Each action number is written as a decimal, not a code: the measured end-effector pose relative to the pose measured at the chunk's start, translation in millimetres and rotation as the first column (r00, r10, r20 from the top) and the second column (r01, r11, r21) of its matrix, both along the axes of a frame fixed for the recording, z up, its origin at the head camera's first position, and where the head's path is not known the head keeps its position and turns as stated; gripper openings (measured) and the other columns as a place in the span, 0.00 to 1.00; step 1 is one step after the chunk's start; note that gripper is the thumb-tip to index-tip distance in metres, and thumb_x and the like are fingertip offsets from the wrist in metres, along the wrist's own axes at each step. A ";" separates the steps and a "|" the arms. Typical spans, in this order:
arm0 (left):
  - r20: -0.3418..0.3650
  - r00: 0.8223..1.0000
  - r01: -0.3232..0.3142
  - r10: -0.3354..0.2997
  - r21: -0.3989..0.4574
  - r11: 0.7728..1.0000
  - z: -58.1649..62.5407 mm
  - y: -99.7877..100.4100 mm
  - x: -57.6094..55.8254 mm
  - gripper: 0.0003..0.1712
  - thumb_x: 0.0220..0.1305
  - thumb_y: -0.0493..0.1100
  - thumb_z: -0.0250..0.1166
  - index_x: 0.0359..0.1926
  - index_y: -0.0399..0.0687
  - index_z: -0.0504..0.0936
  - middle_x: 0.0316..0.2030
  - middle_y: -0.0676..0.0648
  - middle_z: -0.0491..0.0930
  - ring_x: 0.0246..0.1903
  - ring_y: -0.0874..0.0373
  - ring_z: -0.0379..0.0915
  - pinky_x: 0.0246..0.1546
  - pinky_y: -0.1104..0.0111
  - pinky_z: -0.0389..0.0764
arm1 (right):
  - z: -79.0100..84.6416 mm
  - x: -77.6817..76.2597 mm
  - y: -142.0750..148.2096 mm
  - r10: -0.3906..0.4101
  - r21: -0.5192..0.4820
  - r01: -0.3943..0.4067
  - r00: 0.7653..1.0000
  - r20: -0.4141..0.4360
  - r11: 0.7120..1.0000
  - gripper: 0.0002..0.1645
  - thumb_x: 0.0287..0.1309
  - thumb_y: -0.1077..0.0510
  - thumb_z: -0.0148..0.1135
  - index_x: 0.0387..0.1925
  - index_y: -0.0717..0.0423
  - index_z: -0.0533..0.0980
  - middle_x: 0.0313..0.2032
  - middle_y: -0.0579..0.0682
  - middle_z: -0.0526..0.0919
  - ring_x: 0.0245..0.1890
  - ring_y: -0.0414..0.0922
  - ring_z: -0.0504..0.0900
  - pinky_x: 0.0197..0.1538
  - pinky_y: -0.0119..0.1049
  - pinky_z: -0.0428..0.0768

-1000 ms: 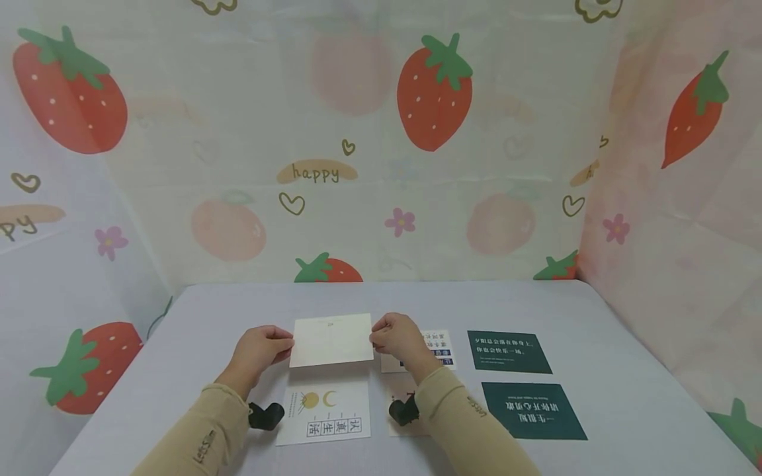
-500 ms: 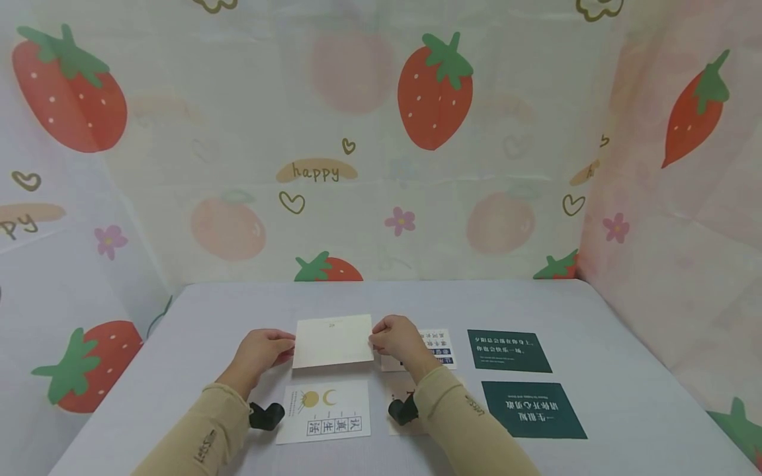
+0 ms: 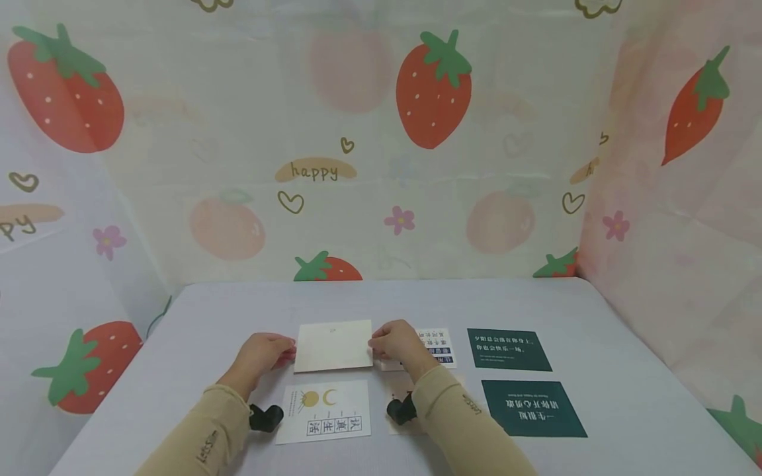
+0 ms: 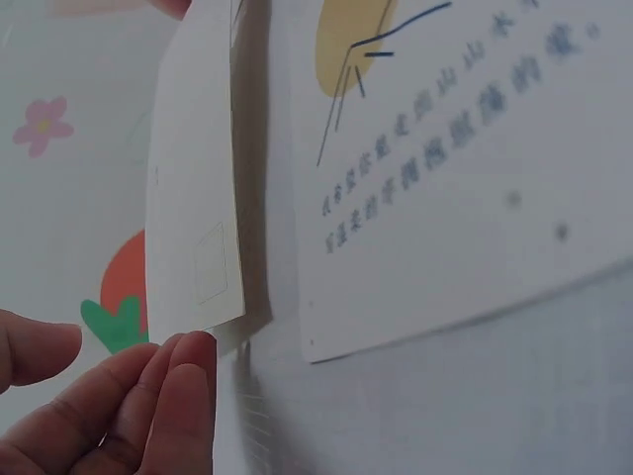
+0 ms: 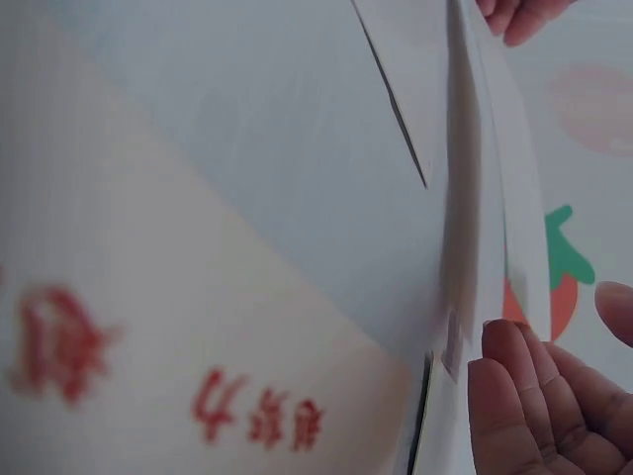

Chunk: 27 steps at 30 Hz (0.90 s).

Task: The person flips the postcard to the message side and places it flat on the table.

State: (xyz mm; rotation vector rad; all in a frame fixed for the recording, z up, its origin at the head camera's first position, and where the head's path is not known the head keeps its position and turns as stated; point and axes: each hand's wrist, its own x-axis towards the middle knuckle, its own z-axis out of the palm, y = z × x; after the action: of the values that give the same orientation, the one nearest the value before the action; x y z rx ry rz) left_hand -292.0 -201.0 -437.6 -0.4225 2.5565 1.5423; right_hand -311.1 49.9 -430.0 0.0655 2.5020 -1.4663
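A blank cream card (image 3: 333, 347) is between my two hands, at the back of the left column of cards. At its left edge is my left hand (image 3: 258, 357); in the left wrist view its thumb stands apart from the fingers (image 4: 178, 396), whose tips are close to the card's corner. My right hand (image 3: 399, 344) is at the card's right edge, and the right wrist view shows a gap between thumb and fingers (image 5: 504, 406). Whether the card lies fully flat, I cannot tell. In front of it lies a white card with a sun and moon (image 3: 324, 410).
Two dark green cards (image 3: 508, 350) lie one behind the other on the right. My right hand and arm partly cover a white card with blue print (image 3: 437, 344) and a cream card with red writing (image 5: 247, 416). Strawberry-printed cloth (image 3: 238, 132) surrounds the white table (image 3: 226, 304).
The cream card has come down toward the table and slightly nearer. Both hands have lowered with it, and a thin gap now shows at its left edge.
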 end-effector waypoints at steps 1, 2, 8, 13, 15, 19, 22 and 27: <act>0.000 1.000 0.005 -0.005 0.003 1.000 -0.7 0.1 0.0 0.16 0.63 0.42 0.55 0.44 0.33 0.78 0.34 0.45 0.81 0.31 0.60 0.77 0.34 0.70 0.79 | -0.2 -0.2 -0.3 -0.001 0.001 0.001 1.000 0.003 1.000 0.08 0.51 0.59 0.64 0.34 0.59 0.79 0.26 0.49 0.81 0.28 0.42 0.80 0.31 0.32 0.78; 0.003 1.000 0.009 -0.009 0.004 1.000 -1.5 0.2 -0.3 0.16 0.63 0.42 0.55 0.44 0.33 0.78 0.33 0.45 0.81 0.31 0.60 0.77 0.34 0.70 0.79 | -0.3 0.0 -0.7 -0.001 0.007 0.001 1.000 0.007 1.000 0.09 0.51 0.59 0.65 0.34 0.60 0.79 0.25 0.49 0.81 0.27 0.42 0.80 0.31 0.32 0.78; 0.023 1.000 0.022 -0.022 -0.017 1.000 -4.7 1.5 -2.0 0.18 0.63 0.43 0.55 0.46 0.33 0.76 0.33 0.46 0.81 0.30 0.61 0.77 0.33 0.71 0.78 | -0.8 2.8 -2.3 0.005 0.045 -0.007 0.999 0.041 0.999 0.10 0.51 0.58 0.65 0.34 0.61 0.78 0.25 0.51 0.80 0.26 0.43 0.79 0.30 0.32 0.78; 0.022 1.000 0.020 -0.020 -0.017 1.000 -6.2 1.9 -3.0 0.19 0.63 0.43 0.54 0.47 0.32 0.75 0.35 0.44 0.81 0.31 0.60 0.77 0.33 0.71 0.79 | -0.3 4.6 -2.3 0.010 0.044 -0.012 0.998 0.061 0.999 0.11 0.52 0.58 0.64 0.34 0.62 0.78 0.26 0.52 0.81 0.27 0.43 0.80 0.30 0.31 0.78; 0.022 0.999 0.024 -0.024 -0.014 1.000 -7.2 1.5 -3.3 0.19 0.63 0.43 0.54 0.47 0.31 0.75 0.35 0.44 0.81 0.31 0.60 0.77 0.33 0.71 0.79 | -0.6 4.5 -2.6 0.012 0.044 -0.015 0.998 0.065 0.999 0.11 0.52 0.58 0.64 0.35 0.63 0.78 0.25 0.52 0.81 0.26 0.43 0.80 0.30 0.31 0.79; 0.028 0.999 0.036 -0.035 -0.017 0.999 -7.4 1.3 -2.9 0.19 0.63 0.43 0.54 0.48 0.31 0.75 0.36 0.44 0.81 0.32 0.60 0.77 0.34 0.71 0.79 | -2.5 4.1 -3.2 0.015 0.055 -0.019 0.997 0.071 0.998 0.11 0.51 0.58 0.64 0.34 0.62 0.78 0.25 0.51 0.80 0.26 0.43 0.80 0.30 0.31 0.79; 0.027 0.999 0.042 -0.042 -0.004 0.999 -7.1 1.3 -2.7 0.19 0.63 0.43 0.53 0.47 0.31 0.75 0.36 0.43 0.80 0.32 0.59 0.77 0.34 0.71 0.79 | -3.1 3.9 -3.5 0.015 0.055 -0.019 0.997 0.081 0.998 0.10 0.50 0.59 0.65 0.33 0.62 0.78 0.25 0.51 0.80 0.26 0.43 0.80 0.31 0.32 0.79; 0.031 0.998 0.052 -0.052 0.001 0.999 -7.3 0.6 -2.2 0.19 0.63 0.42 0.53 0.47 0.30 0.75 0.36 0.43 0.80 0.33 0.58 0.76 0.35 0.70 0.79 | -3.0 4.2 -3.8 0.013 0.060 -0.019 0.995 0.096 0.998 0.09 0.50 0.59 0.65 0.32 0.61 0.78 0.26 0.50 0.80 0.26 0.43 0.79 0.32 0.33 0.78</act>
State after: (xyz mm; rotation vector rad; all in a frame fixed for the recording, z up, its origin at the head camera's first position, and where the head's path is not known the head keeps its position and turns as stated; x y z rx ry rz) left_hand -294.2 -200.4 -444.9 -0.3741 2.5239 1.5065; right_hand -306.9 46.1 -433.0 0.1233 2.4646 -1.3484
